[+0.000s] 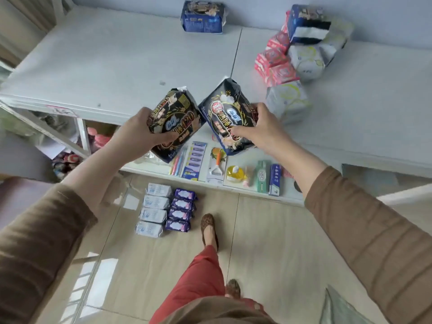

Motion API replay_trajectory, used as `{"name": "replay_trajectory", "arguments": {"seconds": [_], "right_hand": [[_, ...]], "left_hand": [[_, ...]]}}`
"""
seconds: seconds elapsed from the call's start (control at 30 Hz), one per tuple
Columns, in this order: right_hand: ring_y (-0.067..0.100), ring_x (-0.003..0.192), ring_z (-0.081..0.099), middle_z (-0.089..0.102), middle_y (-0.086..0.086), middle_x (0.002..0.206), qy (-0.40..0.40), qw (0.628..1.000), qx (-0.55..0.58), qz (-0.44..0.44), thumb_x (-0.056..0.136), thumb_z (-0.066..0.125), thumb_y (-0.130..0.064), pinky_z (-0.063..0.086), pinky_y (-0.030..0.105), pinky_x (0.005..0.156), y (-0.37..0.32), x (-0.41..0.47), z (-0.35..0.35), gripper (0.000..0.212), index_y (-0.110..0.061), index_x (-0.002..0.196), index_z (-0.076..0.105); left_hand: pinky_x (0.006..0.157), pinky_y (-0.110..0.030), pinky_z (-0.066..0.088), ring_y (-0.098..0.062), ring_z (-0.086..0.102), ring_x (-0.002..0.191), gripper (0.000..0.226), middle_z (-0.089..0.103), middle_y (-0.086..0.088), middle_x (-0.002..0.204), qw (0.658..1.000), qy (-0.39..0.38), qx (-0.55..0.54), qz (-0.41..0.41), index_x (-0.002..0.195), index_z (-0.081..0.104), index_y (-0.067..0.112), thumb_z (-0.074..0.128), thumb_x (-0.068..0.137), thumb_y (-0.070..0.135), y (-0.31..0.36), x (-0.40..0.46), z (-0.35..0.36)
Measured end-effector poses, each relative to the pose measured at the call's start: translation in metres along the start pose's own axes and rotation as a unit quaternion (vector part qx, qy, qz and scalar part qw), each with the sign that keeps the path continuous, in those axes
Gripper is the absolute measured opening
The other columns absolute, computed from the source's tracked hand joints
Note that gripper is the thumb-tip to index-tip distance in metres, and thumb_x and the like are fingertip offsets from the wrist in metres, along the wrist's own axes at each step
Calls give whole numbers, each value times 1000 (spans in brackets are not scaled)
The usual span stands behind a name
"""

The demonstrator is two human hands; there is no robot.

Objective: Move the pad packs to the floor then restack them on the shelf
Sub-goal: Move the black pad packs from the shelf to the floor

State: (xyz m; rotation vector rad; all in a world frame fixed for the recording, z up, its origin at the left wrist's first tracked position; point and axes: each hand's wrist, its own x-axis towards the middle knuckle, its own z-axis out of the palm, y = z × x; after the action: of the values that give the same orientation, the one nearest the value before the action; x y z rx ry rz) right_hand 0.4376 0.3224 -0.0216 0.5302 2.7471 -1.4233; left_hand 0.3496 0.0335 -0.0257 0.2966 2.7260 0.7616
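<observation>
Left hand is clamping one black pad pack, right hand is clamping another black pad pack, both hanging over the shelf edge. Slick wrappers are touching between the hands; either could be slipping toward the rows of packs on the floor below.

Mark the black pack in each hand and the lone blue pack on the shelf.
left-hand black pack (177,118): head view, printed front face.
right-hand black pack (228,113): head view, printed front face.
blue pack (203,18): head view, front panel.
</observation>
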Motion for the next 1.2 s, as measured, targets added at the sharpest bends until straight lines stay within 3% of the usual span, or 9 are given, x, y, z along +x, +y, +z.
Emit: {"name": "replay_trajectory", "arguments": {"seconds": [0.2, 0.27, 0.43, 0.57, 0.67, 0.77, 0.93, 1.07, 1.2], "right_hand": [[14, 98, 63, 66, -7, 110, -63, 995, 28, 72, 67, 84, -44, 52, 34, 83, 47, -102, 13, 63, -21, 115, 51], [13, 98, 64, 67, -9, 108, -71, 993, 34, 90, 69, 84, -45, 51, 31, 81, 61, -123, 24, 60, -23, 114, 51], [15, 104, 62, 65, -9, 117, -78, 986, 4, 145, 72, 80, -44, 50, 38, 93, 101, -153, 68, 63, -27, 126, 51], [16, 102, 60, 62, -8, 118, -60, 975, -25, 211, 72, 77, -38, 49, 34, 86, 134, -165, 125, 70, -24, 133, 45], [15, 95, 59, 61, -8, 113, -51, 966, -48, 250, 71, 78, -34, 43, 28, 69, 163, -169, 173, 67, -23, 130, 46], [18, 96, 60, 63, -3, 112, -54, 960, -66, 266, 71, 79, -30, 40, 27, 66, 199, -167, 226, 61, -23, 124, 52], [31, 112, 47, 56, 9, 114, -46, 951, -111, 283, 72, 79, -29, 34, 30, 82, 278, -162, 303, 59, -23, 126, 56], [30, 114, 39, 50, 6, 115, -36, 954, -125, 270, 74, 77, -27, 31, 29, 88, 351, -156, 356, 57, -28, 127, 57], [25, 111, 39, 49, 2, 114, -21, 964, -109, 241, 76, 76, -22, 33, 30, 88, 424, -143, 401, 56, -29, 128, 56]], "left_hand": [[64, -32, 53, -12, 63, 75, 80, 62, 7, 91, 997, -75, 35, -3, 120, 44, 24, 76, 61, 68, -30, -82, 38], [64, -34, 55, -14, 65, 76, 73, 64, 6, 92, 993, -113, 32, -1, 115, 46, 24, 77, 63, 64, -46, -95, 52], [79, -43, 53, -21, 60, 90, 54, 60, -1, 102, 982, -175, 62, 27, 108, 48, 22, 77, 74, 52, -92, -90, 91], [82, -43, 48, -27, 54, 95, 52, 60, -5, 103, 971, -205, 109, 51, 111, 51, 16, 76, 75, 43, -144, -66, 126], [84, -40, 43, -28, 49, 104, 53, 59, -7, 109, 959, -229, 147, 73, 116, 51, 16, 74, 75, 40, -191, -41, 157], [97, -49, 43, -31, 42, 117, 68, 50, -10, 122, 943, -259, 196, 76, 136, 42, 20, 72, 77, 41, -238, -18, 198], [95, -44, 42, -29, 46, 115, 72, 51, -9, 126, 932, -281, 199, 114, 141, 42, 20, 75, 78, 33, -288, 14, 289], [93, -42, 47, -28, 53, 111, 57, 58, -7, 118, 934, -265, 190, 148, 128, 54, 19, 77, 77, 33, -308, 42, 374], [90, -46, 49, -29, 53, 112, 56, 58, -5, 117, 937, -233, 179, 187, 130, 55, 22, 75, 78, 30, -315, 78, 463]]}}
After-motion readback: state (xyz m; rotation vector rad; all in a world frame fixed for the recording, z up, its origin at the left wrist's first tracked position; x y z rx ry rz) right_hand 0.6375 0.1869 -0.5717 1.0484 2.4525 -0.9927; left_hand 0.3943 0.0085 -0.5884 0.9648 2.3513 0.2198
